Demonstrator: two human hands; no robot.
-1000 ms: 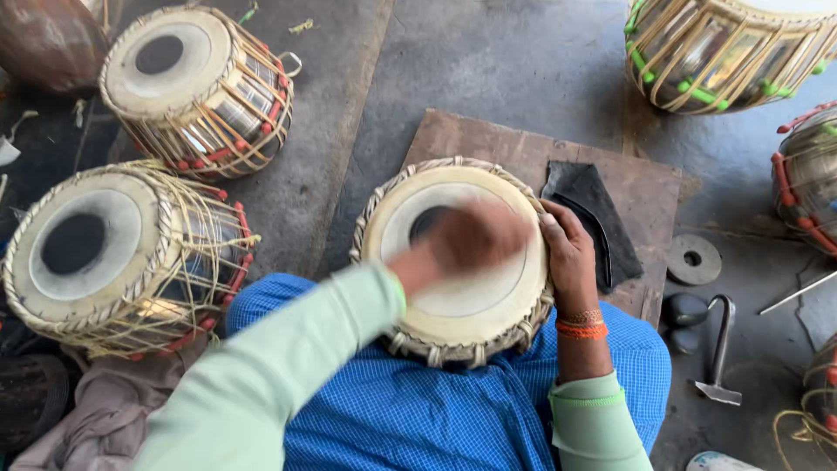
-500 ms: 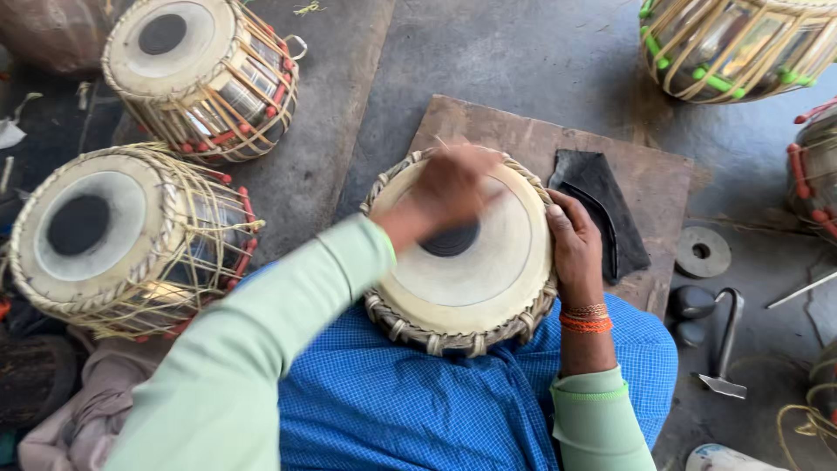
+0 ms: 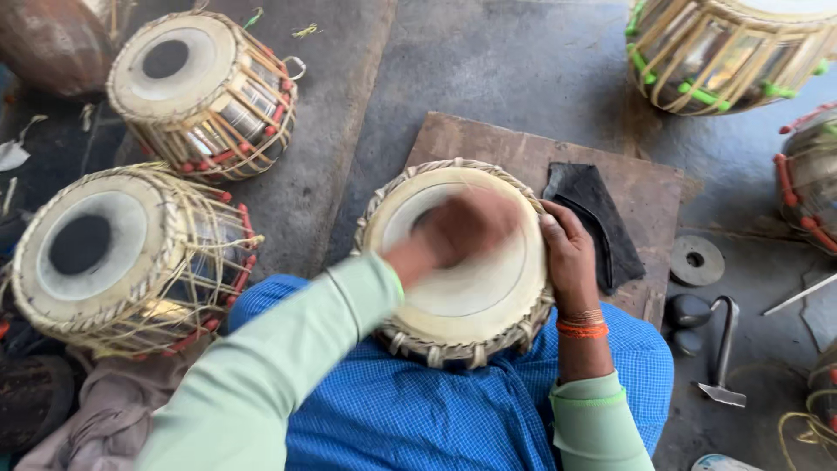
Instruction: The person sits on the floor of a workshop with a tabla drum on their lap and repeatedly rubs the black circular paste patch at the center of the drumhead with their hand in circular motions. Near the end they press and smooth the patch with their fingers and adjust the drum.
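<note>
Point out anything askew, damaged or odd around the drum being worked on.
Nothing looks damaged. The drum sits tilted on the lap, its left hand motion-blurred over the skin, right hand gripping the rim. Finished drums lie tipped sideways; a hammer lies loose on the floor.

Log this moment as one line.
left hand: blurred over drum head | right hand: on drum rim | drum: in lap

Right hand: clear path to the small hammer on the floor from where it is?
Probably yes. The right hand grips the drum rim; the hammer lies to its right with only bare floor and the board's edge between.
</note>
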